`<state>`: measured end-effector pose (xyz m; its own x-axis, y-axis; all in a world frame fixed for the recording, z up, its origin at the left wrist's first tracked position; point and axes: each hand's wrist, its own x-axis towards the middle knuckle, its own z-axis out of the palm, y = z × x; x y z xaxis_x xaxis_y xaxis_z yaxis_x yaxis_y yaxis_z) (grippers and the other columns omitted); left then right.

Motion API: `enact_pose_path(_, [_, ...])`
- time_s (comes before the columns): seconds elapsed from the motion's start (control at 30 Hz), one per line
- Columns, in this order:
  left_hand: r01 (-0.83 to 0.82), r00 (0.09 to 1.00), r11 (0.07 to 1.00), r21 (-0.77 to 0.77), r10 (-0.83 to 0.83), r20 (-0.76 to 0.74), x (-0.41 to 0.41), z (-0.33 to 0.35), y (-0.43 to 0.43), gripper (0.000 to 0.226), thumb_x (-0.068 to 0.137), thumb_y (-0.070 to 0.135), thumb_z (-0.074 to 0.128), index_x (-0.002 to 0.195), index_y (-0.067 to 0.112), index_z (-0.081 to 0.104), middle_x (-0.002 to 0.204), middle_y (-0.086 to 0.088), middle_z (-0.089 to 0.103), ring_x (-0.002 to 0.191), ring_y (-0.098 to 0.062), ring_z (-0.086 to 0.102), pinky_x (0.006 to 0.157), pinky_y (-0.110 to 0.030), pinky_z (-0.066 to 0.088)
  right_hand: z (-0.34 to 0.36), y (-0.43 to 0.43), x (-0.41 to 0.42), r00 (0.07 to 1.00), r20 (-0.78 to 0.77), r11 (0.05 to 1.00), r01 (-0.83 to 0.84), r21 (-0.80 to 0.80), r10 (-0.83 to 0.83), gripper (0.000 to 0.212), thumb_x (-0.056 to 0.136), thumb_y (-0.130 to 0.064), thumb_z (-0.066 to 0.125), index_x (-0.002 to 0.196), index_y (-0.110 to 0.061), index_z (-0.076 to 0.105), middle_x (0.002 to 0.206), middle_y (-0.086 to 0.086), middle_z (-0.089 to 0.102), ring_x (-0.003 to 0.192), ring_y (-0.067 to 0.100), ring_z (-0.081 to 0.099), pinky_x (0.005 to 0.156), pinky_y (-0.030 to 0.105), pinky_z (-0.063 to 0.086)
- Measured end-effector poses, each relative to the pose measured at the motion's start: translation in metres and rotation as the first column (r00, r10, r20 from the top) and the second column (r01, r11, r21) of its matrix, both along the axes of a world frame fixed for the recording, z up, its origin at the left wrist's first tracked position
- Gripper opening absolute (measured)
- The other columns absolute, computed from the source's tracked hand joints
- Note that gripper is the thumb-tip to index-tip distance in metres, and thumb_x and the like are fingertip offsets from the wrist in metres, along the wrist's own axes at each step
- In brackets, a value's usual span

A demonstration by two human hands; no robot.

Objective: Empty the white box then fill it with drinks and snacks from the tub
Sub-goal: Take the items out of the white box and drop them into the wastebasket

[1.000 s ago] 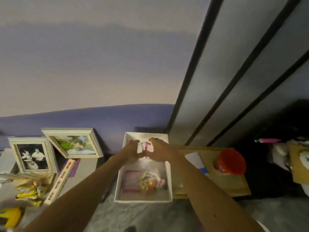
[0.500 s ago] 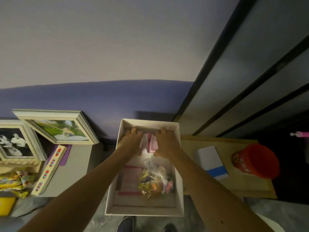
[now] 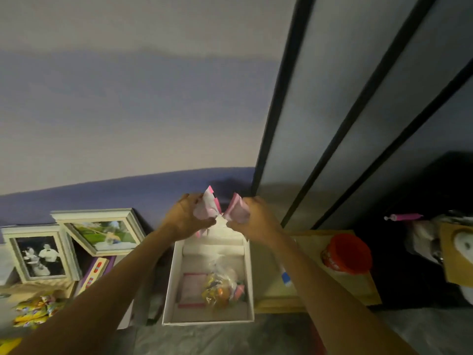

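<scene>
Pink-white packets (image 3: 207, 210), likely light, soft and crushable, are pinched one each in your left hand (image 3: 185, 219) and right hand (image 3: 256, 219) above the box's (image 3: 171, 285) far end; hold them mid-body, gently.

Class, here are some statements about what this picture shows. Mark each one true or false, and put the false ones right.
1. Both the left hand and the right hand hold pink and white paper above the far end of the white box. True.
2. The white box is empty. False: a clear bag of small colourful things and a pink-edged card lie in it.
3. The red tub stands left of the box. False: it stands to the right.
4. Two framed pictures stand left of the box. True.
</scene>
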<state>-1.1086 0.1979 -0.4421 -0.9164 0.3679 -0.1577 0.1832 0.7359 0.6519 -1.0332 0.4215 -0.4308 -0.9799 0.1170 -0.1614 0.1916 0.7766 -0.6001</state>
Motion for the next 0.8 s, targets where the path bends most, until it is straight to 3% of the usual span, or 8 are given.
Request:
enact_pose_path(0.07, [0.029,0.999,0.998,0.059,-0.026,-0.048,0.010,0.049,0.011,0.063,0.067,0.057,0.093,0.114,0.041,0.053,0.104,0.019,0.058,0.085,0.002,0.057,0.068,-0.010,0.043,0.037,0.014,0.017,0.997,-0.058,0.998,0.059,-0.001,-0.059,0.067,0.083,-0.057,0.086,0.134,-0.022,0.061,0.121,-0.003,0.064,0.101,0.018,0.066,0.082,0.032,0.060])
enact_pose_path(0.17, [0.092,0.994,0.986,0.140,-0.082,-0.076,0.027,0.113,0.035,0.069,0.068,0.060,0.088,0.123,0.038,0.053,0.105,0.026,0.055,0.091,-0.002,0.061,0.063,-0.003,0.046,0.095,0.038,0.045,0.980,-0.151,0.991,0.128,-0.026,-0.131,0.068,0.081,-0.063,0.084,0.133,-0.026,0.061,0.120,-0.008,0.064,0.101,0.013,0.064,0.081,0.028,0.057])
enact_pose_path(0.3, [0.192,0.979,0.966,0.171,-0.178,-0.096,0.038,0.171,0.084,0.069,0.075,0.040,0.093,0.133,0.022,0.060,0.116,0.007,0.062,0.104,-0.022,0.065,0.082,-0.019,0.055,0.154,0.084,0.087,0.956,-0.191,0.974,0.206,-0.093,-0.221,0.053,0.085,-0.061,0.082,0.121,-0.024,0.069,0.105,-0.008,0.071,0.091,0.011,0.071,0.079,0.030,0.063])
enact_pose_path(0.37, [0.271,0.958,0.951,0.149,-0.253,-0.133,0.047,0.193,0.120,0.069,0.072,0.049,0.092,0.130,0.026,0.063,0.115,0.008,0.064,0.099,-0.017,0.065,0.084,-0.028,0.056,0.177,0.110,0.116,0.932,-0.204,0.948,0.268,-0.173,-0.301,0.041,0.090,-0.048,0.083,0.115,-0.018,0.073,0.101,-0.002,0.074,0.090,0.012,0.072,0.084,0.034,0.062])
enact_pose_path(0.43, [0.360,0.931,0.918,0.167,-0.342,-0.125,0.059,0.205,0.160,0.064,0.071,0.055,0.091,0.124,0.035,0.062,0.108,0.018,0.064,0.097,-0.010,0.065,0.078,-0.021,0.051,0.198,0.132,0.154,0.905,-0.204,0.927,0.350,-0.136,-0.372,0.047,0.090,-0.047,0.083,0.124,-0.017,0.069,0.115,-0.002,0.067,0.103,0.013,0.066,0.097,0.038,0.057])
enact_pose_path(0.53, [0.498,0.867,0.853,0.155,-0.487,-0.105,0.087,0.209,0.229,0.060,0.072,0.057,0.089,0.122,0.032,0.066,0.108,0.015,0.069,0.096,-0.009,0.068,0.079,-0.025,0.057,0.212,0.162,0.221,0.882,-0.225,0.910,0.407,-0.074,-0.413,0.032,0.098,-0.051,0.067,0.115,-0.024,0.065,0.116,-0.018,0.064,0.105,0.002,0.061,0.099,0.023,0.049])
enact_pose_path(0.63, [0.662,0.750,0.742,0.111,-0.653,-0.104,0.133,0.202,0.298,0.057,0.078,0.061,0.084,0.122,0.029,0.069,0.105,0.009,0.072,0.090,-0.010,0.072,0.085,-0.038,0.064,0.216,0.188,0.292,0.785,-0.129,0.765,0.619,0.177,-0.606,0.057,0.098,-0.061,0.066,0.136,-0.019,0.058,0.129,-0.002,0.060,0.119,0.017,0.059,0.105,0.033,0.048])
enact_pose_path(0.8, [0.827,0.561,0.548,0.127,-0.822,-0.104,0.242,0.187,0.385,0.074,0.076,0.059,0.086,0.137,0.024,0.063,0.124,0.005,0.068,0.110,-0.016,0.066,0.097,-0.040,0.057,0.206,0.224,0.410,0.593,-0.069,0.594,0.804,-0.007,-0.803,0.053,0.093,-0.047,0.078,0.131,-0.014,0.065,0.122,0.008,0.069,0.112,0.031,0.071,0.097,0.049,0.059])
